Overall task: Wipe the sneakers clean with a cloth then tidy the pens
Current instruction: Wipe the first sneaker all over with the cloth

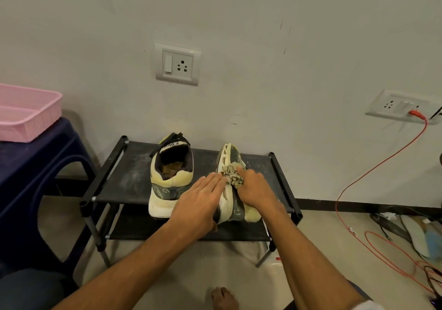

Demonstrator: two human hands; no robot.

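— Where are the sneakers (167,185)?
— On a dusty black shoe rack (124,183) against the wall (263,46). The left hand (201,197) lies flat on the tipped sneaker (230,156); the right hand (253,187) clutches a cloth (232,174) against it.

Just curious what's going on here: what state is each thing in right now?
Left sneaker: upright on the shoe rack.
Right sneaker: tipped on its side.
Cloth: bunched, pressed against the right sneaker.
Left hand: flat, pressing on the right sneaker.
Right hand: grips the cloth.
Shoe rack: top shelf dusty.
Red cable: plugged into a wall socket.
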